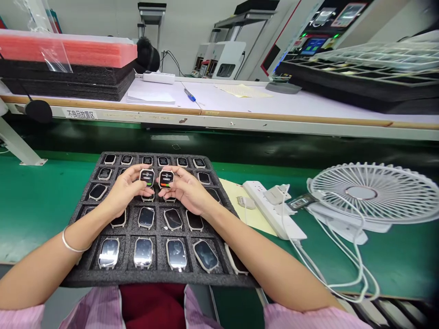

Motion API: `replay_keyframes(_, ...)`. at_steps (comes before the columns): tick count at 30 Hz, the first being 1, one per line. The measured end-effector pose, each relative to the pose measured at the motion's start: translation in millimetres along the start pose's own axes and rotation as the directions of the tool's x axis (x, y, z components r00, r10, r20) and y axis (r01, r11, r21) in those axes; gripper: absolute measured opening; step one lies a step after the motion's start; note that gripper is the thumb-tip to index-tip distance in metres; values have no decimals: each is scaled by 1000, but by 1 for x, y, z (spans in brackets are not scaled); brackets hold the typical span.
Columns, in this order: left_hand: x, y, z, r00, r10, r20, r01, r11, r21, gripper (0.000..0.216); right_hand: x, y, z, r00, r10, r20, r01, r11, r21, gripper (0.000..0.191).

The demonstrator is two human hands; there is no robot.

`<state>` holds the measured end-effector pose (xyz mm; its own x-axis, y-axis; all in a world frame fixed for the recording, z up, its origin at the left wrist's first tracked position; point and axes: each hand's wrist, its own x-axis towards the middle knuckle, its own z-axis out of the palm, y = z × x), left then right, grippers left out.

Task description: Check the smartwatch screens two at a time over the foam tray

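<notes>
A black foam tray [79, 274] with several rows of smartwatch bodies lies in front of me on the green mat. My left hand [125, 191] is closed around one watch body [147, 176] whose screen is lit. My right hand [187, 188] grips a second watch body [166, 179] with a lit screen showing a red and green band. Both watches are held side by side just above the middle of the tray. A silver bangle [70, 244] circles my left wrist.
A white power strip [274, 212] with plugs and cables lies right of the tray, beside a yellow sheet [254, 217]. A white fan [372, 194] lies further right. Behind runs a conveyor and a white bench with stacked foam [68, 68], a pen [189, 95] and machines.
</notes>
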<state>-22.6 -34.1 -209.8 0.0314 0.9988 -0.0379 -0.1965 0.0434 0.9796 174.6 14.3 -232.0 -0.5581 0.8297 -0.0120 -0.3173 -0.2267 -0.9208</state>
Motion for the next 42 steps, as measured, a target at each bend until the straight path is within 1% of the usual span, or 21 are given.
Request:
replay_keyframes(4, 2, 1, 1, 988, -126, -84, 121, 991, -60, 45, 3, 0, -2, 986, 153, -71, -150, 988, 48, 34)
replay_keyframes(7, 4, 2, 2, 978, -176, -108, 167, 983, -81, 44, 4, 0, -3, 980, 183, -74, -179, 982, 61, 31)
replay_keyframes(10, 4, 1, 1, 979, -180, -96, 173, 982, -78, 43, 3, 1, -4, 985, 166, -53, -163, 985, 60, 30)
replay_keyframes(13, 3, -1, -1, 980, -181, -83, 176, 982, -69, 38, 3, 2, -5, 987, 155, -38, -153, 987, 52, 28)
replay_keyframes(19, 2, -2, -1, 981, -177, -75, 173, 983, -53, 35, 2, 2, -5, 987, 147, -61, -144, 988, 49, 29)
replay_keyframes(21, 2, -1, -1, 988, -142, -67, 138, 989, -60, 36, 1, 2, -4, 993, 108, -57, -105, 994, 42, 31)
replay_keyframes(24, 1, -2, -2, 995, -91, -38, 88, 993, -79, 36, 0, 2, -4, 998, 29, -47, -28, 1000, 13, 39)
replay_keyframes(29, 0, -4, -3, 998, -63, -14, 61, 995, -83, 35, -3, 2, -4, 999, -47, -25, 46, 998, -40, 46)
replay_keyframes(36, -1, -3, -1, 998, -51, -39, 49, 997, -52, 36, -4, 2, -4, 998, -63, -30, 61, 997, -50, 47)
replay_keyframes(42, -1, 0, 0, 998, -36, -46, 34, 999, -39, 34, -4, 1, -4, 997, -67, -38, 65, 995, -72, 44)
